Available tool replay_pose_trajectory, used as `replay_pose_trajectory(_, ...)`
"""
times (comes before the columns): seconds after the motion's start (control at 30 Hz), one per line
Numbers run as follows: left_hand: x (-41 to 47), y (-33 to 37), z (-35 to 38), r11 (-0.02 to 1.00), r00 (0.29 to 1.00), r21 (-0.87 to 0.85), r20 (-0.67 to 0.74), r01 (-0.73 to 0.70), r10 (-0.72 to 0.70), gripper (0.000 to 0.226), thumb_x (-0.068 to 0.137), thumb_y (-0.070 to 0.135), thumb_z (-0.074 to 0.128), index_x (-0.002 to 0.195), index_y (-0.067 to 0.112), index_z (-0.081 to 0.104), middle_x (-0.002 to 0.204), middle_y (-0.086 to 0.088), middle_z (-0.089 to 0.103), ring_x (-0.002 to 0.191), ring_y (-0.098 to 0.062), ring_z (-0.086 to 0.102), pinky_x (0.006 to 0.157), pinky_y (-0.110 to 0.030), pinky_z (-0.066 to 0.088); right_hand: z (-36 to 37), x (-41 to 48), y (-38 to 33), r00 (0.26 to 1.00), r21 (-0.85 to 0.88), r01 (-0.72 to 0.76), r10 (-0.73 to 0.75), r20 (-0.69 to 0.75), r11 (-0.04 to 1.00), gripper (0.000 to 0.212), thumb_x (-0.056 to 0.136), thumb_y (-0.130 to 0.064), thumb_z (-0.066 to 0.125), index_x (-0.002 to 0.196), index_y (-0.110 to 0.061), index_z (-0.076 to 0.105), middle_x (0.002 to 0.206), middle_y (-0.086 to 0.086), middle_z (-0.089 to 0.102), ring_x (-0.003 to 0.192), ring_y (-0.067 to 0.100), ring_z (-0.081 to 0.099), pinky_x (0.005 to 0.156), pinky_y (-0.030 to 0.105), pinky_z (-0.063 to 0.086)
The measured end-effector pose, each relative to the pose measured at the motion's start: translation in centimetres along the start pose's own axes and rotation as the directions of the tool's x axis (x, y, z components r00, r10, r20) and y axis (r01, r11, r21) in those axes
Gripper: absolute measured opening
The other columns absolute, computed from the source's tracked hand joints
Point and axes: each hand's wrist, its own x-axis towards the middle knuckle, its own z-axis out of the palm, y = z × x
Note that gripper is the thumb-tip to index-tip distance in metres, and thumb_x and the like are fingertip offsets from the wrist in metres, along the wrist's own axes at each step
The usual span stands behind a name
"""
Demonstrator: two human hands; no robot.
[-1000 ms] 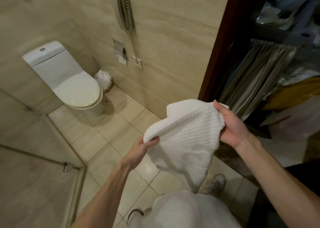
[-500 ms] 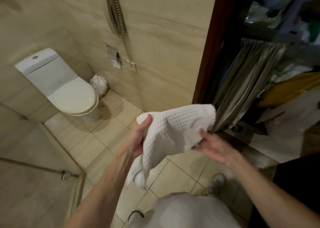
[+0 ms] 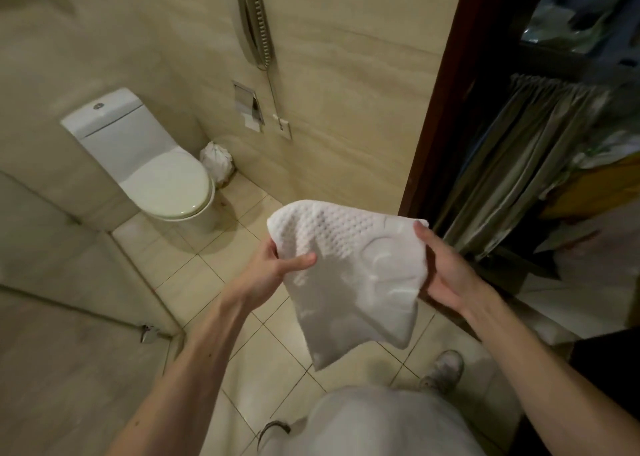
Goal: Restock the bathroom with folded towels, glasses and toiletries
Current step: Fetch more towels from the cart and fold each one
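A white waffle-weave towel (image 3: 349, 268) hangs in the air above the tiled floor, held at chest height between both hands. My left hand (image 3: 273, 270) grips its upper left edge, thumb laid over the front of the cloth. My right hand (image 3: 441, 270) holds the upper right corner, fingers behind the cloth and thumb along its edge. The towel's lower part droops in a loose point towards my knees.
A white toilet (image 3: 152, 171) stands at the back left with a lined bin (image 3: 216, 161) beside it. A wall phone (image 3: 252, 19) and a paper holder (image 3: 247, 105) are on the tiled wall. A dark door frame (image 3: 440, 116) and a housekeeping cart (image 3: 540, 164) fill the right.
Half a second ago my left hand bunched the towel while the right was loose below it. Now both hands hold its top edge and the cloth is spread out wider.
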Motion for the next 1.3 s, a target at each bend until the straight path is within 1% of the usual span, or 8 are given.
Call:
replay_pose_trajectory(0.17, 0.0, 0.2, -0.6, 0.991, 0.999, 0.13, -0.045, 0.019, -0.014, 0.051, 0.078, 0.007, 0.08, 0.124, 0.008, 0.06, 0.119, -0.013, 0.071, 0.108, -0.034, 0.069, 0.094, -0.061, 0.053, -0.7, -0.2, -2.4, 0.989, -0.256, 0.06, -0.092, -0.118, 0.965, 0.037, 0.102, -0.034, 0.045, 0.105, -0.01, 0.073, 0.105, 0.013, 0.074, 0.106, 0.029, 0.068, 0.087, 0.04, 0.055)
replay_pose_trajectory(0.4, 0.8, 1.1, 1.3, 0.99, 0.999, -0.14, 0.053, 0.016, -0.009, 0.042, 0.089, 0.003, 0.064, 0.129, 0.003, 0.054, 0.121, -0.022, 0.067, 0.102, -0.039, 0.069, 0.081, -0.049, 0.06, -1.8, -0.5, -1.0, 0.999, 0.006, -0.022, 0.022, -0.025, 1.0, 0.067, 0.095, -0.065, 0.029, 0.126, -0.018, 0.064, 0.121, 0.01, 0.07, 0.112, 0.028, 0.067, 0.09, 0.043, 0.057)
replay_pose_trajectory(0.53, 1.0, 0.6, 1.1, 0.983, 0.996, -0.163, 0.026, 0.086, -0.082, 0.049, 0.091, 0.004, 0.064, 0.137, 0.002, 0.047, 0.119, -0.021, 0.068, 0.098, -0.035, 0.07, 0.078, -0.043, 0.061, -1.7, -0.8, 2.1, 0.994, -0.112, -0.07, 0.06, -0.096, 0.991, 0.054, 0.085, -0.042, 0.059, 0.13, -0.011, 0.057, 0.112, 0.003, 0.075, 0.106, 0.02, 0.07, 0.09, 0.037, 0.056)
replay_pose_trajectory(0.73, 0.7, -0.4, -0.4, 0.982, 0.989, -0.136, 0.082, 0.131, -0.121, 0.048, 0.087, 0.006, 0.067, 0.132, 0.016, 0.056, 0.129, -0.016, 0.065, 0.114, -0.035, 0.066, 0.092, -0.049, 0.056, -1.7, -0.3, 1.1, 0.995, -0.053, -0.073, 0.07, -0.065, 0.996, 0.05, 0.098, -0.055, 0.04, 0.127, -0.02, 0.061, 0.12, 0.004, 0.071, 0.111, 0.022, 0.068, 0.097, 0.043, 0.051)
replay_pose_trajectory(0.9, 1.0, -1.2, -0.7, 0.987, 0.986, 0.017, -0.05, 0.159, -0.158, 0.046, 0.09, 0.007, 0.07, 0.132, 0.009, 0.055, 0.126, -0.015, 0.068, 0.112, -0.035, 0.067, 0.091, -0.052, 0.055, -2.8, 0.1, 2.0, 0.989, -0.194, -0.148, 0.143, -0.038, 0.97, 0.035, 0.094, -0.027, 0.063, 0.128, -0.019, 0.06, 0.122, 0.006, 0.07, 0.111, 0.026, 0.068, 0.098, 0.05, 0.052)
replay_pose_trajectory(1.1, 3.5, -1.6, -0.7, 0.939, 0.844, 0.139, -0.494, 0.314, -0.209, 0.049, 0.082, 0.022, 0.081, 0.119, 0.003, 0.055, 0.104, -0.016, 0.069, 0.092, -0.03, 0.071, 0.08, -0.045, 0.061, -1.7, 2.1, 1.6, 0.936, -0.389, -0.079, -0.066, -0.345, 0.918, 0.086, 0.082, -0.022, 0.079, 0.151, -0.026, 0.027, 0.125, 0.006, 0.056, 0.101, 0.022, 0.066, 0.083, 0.04, 0.057)
replay_pose_trajectory(1.2, 4.4, 0.7, -1.1, 0.961, 0.866, 0.168, -0.487, 0.219, -0.112, 0.051, 0.077, 0.025, 0.084, 0.117, 0.018, 0.053, 0.106, -0.013, 0.066, 0.093, -0.028, 0.069, 0.082, -0.046, 0.06, -1.2, 2.9, -0.5, 0.946, -0.598, 0.069, -0.242, -0.215, 0.799, 0.08, 0.083, -0.022, 0.078, 0.15, -0.023, 0.036, 0.13, 0.008, 0.06, 0.096, 0.012, 0.067, 0.071, 0.027, 0.06)
replay_pose_trajectory(1.3, 4.9, 3.8, -2.2, 0.97, 0.93, 0.224, -0.368, 0.098, -0.009, 0.033, 0.083, 0.023, 0.079, 0.111, 0.018, 0.065, 0.114, -0.014, 0.069, 0.098, -0.025, 0.07, 0.074, -0.035, 0.057, -0.3, 2.9, -3.7, 0.931, -0.726, 0.196, -0.357, -0.073, 0.659, 0.072, 0.084, -0.021, 0.076, 0.148, -0.017, 0.042, 0.135, 0.008, 0.06, 0.113, 0.016, 0.064, 0.09, 0.037, 0.058)
